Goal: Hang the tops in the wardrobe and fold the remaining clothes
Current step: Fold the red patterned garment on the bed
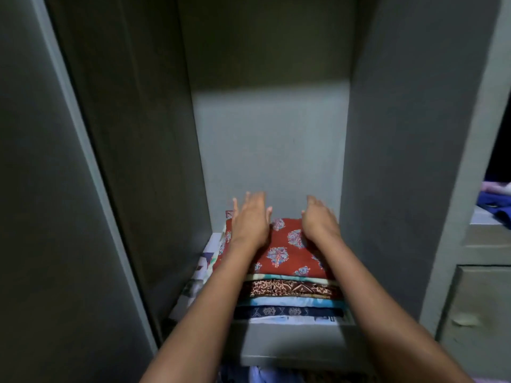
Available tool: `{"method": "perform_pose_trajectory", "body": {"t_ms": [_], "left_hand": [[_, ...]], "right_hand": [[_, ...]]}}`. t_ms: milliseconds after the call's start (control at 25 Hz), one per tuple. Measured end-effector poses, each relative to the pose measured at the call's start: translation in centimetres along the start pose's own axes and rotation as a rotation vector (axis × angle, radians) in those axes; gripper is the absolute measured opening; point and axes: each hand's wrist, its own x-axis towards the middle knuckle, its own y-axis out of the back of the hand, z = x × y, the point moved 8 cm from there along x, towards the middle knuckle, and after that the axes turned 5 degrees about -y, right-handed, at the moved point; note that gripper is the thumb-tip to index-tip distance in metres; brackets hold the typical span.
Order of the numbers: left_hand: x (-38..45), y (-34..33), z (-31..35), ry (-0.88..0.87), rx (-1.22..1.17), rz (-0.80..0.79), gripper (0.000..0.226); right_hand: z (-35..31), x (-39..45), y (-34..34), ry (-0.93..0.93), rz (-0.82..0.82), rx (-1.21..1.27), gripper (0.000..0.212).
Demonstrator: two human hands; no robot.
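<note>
On the wardrobe shelf [298, 352], under both outstretched hands: one stack of folded clothes [290, 297], topped by a rust-red block-printed garment [287, 252] with pale blue floral motifs. Left hand [250, 222] lies flat on the red garment's left half, fingers straight and spread, holding nothing; fingertips are motion-blurred and reach past the garment's far edge. Right hand [320, 222] rests on the garment's right half, fingers loosely bent downward over the far edge, grasping nothing that shows; its fingertips are hidden behind the knuckles, so contact with the cloth there cannot be confirmed. Between the two hands, the red print is exposed. Below the hands, toward the viewer, the stack's folded edges show in layers: a light teal strip, a brown patterned fold [290, 289], a light blue fold [287, 302], and a navy fold with pale motifs [287, 311]; how many garments these make up cannot be told. Left of the left hand, white printed paper or cloth [204, 261] lines the shelf, its design partly covered by the forearm and unreadable. Beneath the shelf front, between the forearms, cloth in blue and lavender [265, 375] is cut off by the frame edge. Far right of the right hand, beyond the wardrobe side, dark blue fabric [495, 208] lies on a surface, blurred and cropped. Wardrobe interior [271, 134] above the hands is dim grey.
</note>
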Motion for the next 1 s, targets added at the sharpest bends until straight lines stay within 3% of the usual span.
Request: {"method": "perform_pose_trajectory", "body": {"t_ms": [80,160,240,440,600,840,1000], "left_hand": [[-0.1,-3.8,1.7,-0.117,-0.047,-0.207,0.046],[-0.9,-7.8,0.3,-0.069,-0.017,-0.463,0.052],[-1.5,-10.0,-1.6,-0.028,0.052,-0.551,0.057],[-1.0,-9.8,-4.0,0.134,0.112,-0.497,0.087],[-1.9,-9.5,-5.3,0.252,0.061,-0.464,0.115],[-2.1,-9.1,-5.5,0.249,-0.053,-0.499,0.12],[-2.9,-8.2,-5.7,0.224,-0.293,-0.423,0.1]], "right_hand": [[-2.5,-0.4,-3.1,0.129,-0.138,0.042,0.037],[-3.4,-1.5,-7.3,0.183,-0.377,0.027,0.04],[-2.2,-2.2,-10.2,0.175,-0.475,-0.125,0.049],[0.6,-1.0,-10.0,-0.02,-0.346,-0.292,0.066],[2.0,-1.2,-9.7,-0.168,-0.309,-0.281,0.083],[5.3,-1.8,-8.4,-0.259,-0.313,-0.062,0.083],[7.6,-2.9,-7.2,-0.222,-0.349,0.242,0.077]]}}
